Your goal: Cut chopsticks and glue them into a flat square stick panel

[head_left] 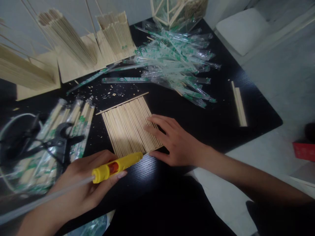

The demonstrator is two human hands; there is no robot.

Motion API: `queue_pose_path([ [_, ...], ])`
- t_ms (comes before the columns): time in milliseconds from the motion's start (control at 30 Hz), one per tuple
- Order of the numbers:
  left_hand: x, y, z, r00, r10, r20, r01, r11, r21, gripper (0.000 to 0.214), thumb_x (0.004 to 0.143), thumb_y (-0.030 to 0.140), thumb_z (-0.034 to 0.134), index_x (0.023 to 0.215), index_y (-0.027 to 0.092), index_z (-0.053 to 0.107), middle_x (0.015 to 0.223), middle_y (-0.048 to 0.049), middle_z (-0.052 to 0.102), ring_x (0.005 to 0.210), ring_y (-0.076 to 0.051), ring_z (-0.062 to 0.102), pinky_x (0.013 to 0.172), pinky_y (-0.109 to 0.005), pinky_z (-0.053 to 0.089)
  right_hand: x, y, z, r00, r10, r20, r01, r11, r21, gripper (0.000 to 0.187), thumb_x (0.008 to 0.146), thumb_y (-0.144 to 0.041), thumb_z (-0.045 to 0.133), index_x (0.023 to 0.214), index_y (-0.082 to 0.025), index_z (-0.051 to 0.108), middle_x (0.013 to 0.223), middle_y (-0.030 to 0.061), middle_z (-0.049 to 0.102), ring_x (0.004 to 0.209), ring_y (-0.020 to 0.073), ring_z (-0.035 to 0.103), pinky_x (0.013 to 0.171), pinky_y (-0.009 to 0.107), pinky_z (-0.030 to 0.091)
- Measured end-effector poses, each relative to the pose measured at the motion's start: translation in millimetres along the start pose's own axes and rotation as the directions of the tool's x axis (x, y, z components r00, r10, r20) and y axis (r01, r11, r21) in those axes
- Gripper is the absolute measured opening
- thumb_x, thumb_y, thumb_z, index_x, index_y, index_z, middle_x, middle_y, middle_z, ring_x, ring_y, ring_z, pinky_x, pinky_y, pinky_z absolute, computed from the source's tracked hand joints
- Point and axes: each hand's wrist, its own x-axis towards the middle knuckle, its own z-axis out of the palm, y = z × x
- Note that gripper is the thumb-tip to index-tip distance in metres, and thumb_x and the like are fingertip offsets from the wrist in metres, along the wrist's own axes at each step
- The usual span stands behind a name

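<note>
A yellow hot glue gun [117,167] is in my left hand [83,178], a long clear glue stick trailing from its back end. Its tip reaches the near edge of a flat panel of chopsticks [124,126], laid side by side on the black table. My right hand [176,141] rests on the right side of this panel, fingers stretched out and thumb at the near edge. Along the panel's far edge lies a thin crosswise stick [123,103]. Whether the glue gun's tip touches the sticks I cannot tell.
Wrapped chopsticks [80,131] and a black hand cutter [62,141] lie at the left. Torn plastic wrappers [169,62] heap up at the back. Upright stick structures [71,39] stand behind. Short sticks [239,106] lie near the right table edge, beyond which is a white stool [242,31].
</note>
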Motion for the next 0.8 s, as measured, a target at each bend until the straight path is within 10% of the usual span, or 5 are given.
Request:
queue_pose_path([
  [800, 3.6, 1.0, 2.4, 0.999, -0.008, 0.039, 0.008, 1.000, 0.007, 0.021, 0.104, 0.039, 0.055, 0.090, 0.024, 0.058, 0.069, 0.0029, 0.060, 0.052, -0.012, 0.060, 0.045, -0.027, 0.045, 0.3, -0.3, -0.7, 1.000, 0.001, -0.001, -0.001, 1.000, 0.007, 0.061, 0.102, -0.046, 0.060, 0.147, -0.008, 0.046, 0.154, 0.0277, 0.046, 0.150, 0.0386, 0.037, 0.118, 0.062, 0.040],
])
